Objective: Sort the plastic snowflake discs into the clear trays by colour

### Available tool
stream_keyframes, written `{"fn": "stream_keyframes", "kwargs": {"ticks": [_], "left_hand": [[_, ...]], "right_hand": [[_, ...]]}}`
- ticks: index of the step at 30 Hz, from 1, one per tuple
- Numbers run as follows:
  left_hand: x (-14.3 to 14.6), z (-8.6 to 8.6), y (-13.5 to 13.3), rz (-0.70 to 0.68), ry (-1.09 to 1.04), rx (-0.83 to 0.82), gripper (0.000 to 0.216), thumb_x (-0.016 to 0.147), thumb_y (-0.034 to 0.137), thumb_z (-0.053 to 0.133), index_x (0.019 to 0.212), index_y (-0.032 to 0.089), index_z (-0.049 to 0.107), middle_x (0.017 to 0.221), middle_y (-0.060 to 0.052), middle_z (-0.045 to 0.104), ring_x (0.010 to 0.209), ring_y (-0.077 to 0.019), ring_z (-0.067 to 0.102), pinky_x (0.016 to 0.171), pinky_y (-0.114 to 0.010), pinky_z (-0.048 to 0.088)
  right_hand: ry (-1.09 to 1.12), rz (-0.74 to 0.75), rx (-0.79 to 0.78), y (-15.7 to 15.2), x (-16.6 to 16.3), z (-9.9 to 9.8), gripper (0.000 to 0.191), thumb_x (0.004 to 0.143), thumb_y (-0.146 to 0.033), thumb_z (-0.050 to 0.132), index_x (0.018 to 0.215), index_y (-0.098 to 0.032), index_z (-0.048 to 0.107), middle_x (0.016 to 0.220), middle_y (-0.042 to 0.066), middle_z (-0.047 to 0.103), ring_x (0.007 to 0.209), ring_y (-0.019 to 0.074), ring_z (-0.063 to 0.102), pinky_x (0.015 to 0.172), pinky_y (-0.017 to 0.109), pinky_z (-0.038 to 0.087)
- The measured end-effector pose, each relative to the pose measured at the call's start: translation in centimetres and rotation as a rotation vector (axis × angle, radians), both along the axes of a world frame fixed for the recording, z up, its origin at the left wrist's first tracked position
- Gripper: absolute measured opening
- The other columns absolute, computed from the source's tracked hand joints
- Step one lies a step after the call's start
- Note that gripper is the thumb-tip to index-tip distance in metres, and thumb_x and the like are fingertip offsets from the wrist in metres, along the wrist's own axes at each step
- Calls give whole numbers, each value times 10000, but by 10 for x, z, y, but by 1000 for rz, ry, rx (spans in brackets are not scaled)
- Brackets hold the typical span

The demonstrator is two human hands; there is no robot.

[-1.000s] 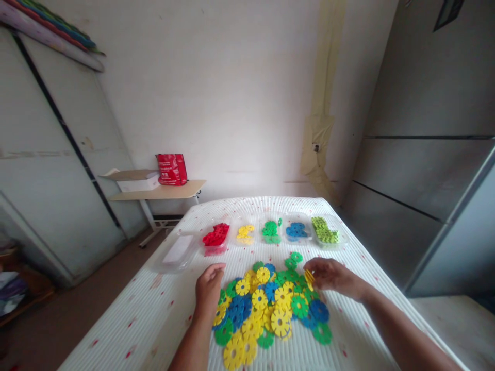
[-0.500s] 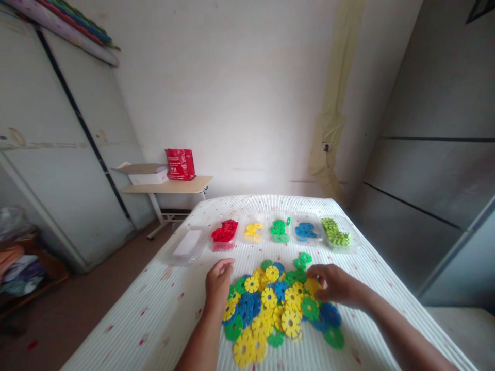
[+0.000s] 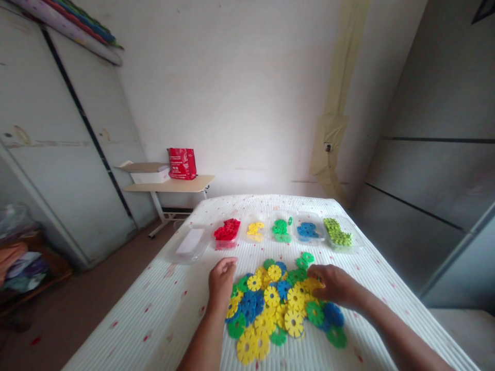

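A loose heap of notched plastic discs in yellow, blue and green lies on the table in front of me; one yellow disc (image 3: 294, 323) shows clearly near its front. My right hand (image 3: 334, 283) is at the heap's right side, fingers and thumb closed around the edge of a yellow disc (image 3: 311, 284). Just left of the heap rests my left hand (image 3: 221, 278), its fingers curled together. Whether anything sits inside those fingers is hidden. Two green discs (image 3: 307, 257) lie at the heap's far edge, beyond my right hand.
Clear tubs line up behind the heap, with red pieces (image 3: 227, 230), yellow pieces (image 3: 255, 230), green pieces (image 3: 280, 228), blue pieces (image 3: 307, 230) and light-green pieces (image 3: 336, 232). A clear container (image 3: 189, 245) stands at their left. A red bag (image 3: 181, 164) sits on a side table (image 3: 193, 184).
The view has shifted slightly, so everything appears a little to the right. My right hand has drawn its fingers closer on the yellow disc; my left hand keeps its place.
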State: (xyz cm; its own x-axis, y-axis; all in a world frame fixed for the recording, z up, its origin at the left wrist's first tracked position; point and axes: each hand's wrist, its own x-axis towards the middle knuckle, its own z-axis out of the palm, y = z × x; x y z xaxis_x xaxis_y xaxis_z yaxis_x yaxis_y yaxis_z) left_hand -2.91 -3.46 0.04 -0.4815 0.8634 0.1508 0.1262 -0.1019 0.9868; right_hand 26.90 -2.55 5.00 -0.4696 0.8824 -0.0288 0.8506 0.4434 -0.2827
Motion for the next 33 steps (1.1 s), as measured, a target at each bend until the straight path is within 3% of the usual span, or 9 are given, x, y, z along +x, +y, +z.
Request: {"fn": "stream_keyframes", "kwargs": {"ticks": [10, 16, 20, 24, 29, 33], "left_hand": [[-1, -2, 0, -4, 8, 11, 238, 613, 327, 556, 728, 141, 654, 754, -73, 694, 768, -223, 632, 734, -314, 479], [-1, 1, -2, 8, 34, 14, 250, 615, 338, 556, 737, 146, 659, 770, -69, 698, 757, -214, 633, 715, -297, 476], [-1, 4, -2, 6, 40, -5, 245, 611, 339, 555, 722, 145, 656, 747, -62, 691, 749, -209, 628, 704, -289, 469], [-2, 3, -2, 14, 22, -18, 255, 606, 341, 558, 726, 141, 660, 718, -50, 686, 713, -205, 624, 667, -286, 467], [-4, -2, 0, 23, 38, -22, 239, 619, 318, 547, 734, 139, 655, 724, -53, 687, 716, -209, 623, 678, -297, 467], [-1, -1, -2, -48, 137, -31, 218, 656, 290, 524, 753, 150, 660, 758, -60, 693, 739, -208, 626, 709, -305, 464]], "right_hand": [[-91, -9, 144, -3, -15, -5, 349, 608, -173, 521, 945, -201, 607, 864, 51, 673, 783, 212, 619, 675, 281, 400], [-28, 86, 293, 10, -43, 24, 332, 655, -202, 555, 984, -189, 601, 927, 70, 661, 834, 211, 606, 759, 322, 404], [-62, 130, 353, 37, -86, 49, 287, 773, -283, 594, 1037, -170, 585, 1002, 80, 623, 895, 203, 585, 799, 360, 445], [-35, 132, 388, 66, -118, 62, 314, 873, -328, 507, 1141, -164, 515, 1142, 66, 548, 951, 184, 568, 798, 395, 489], [-8, 131, 419, 74, -125, 58, 319, 869, -321, 515, 1147, -164, 512, 1148, 69, 547, 958, 188, 567, 800, 397, 490], [1, 115, 428, 58, -103, 41, 242, 886, -316, 479, 1060, -171, 563, 1058, 63, 590, 890, 165, 577, 785, 359, 479]]}}
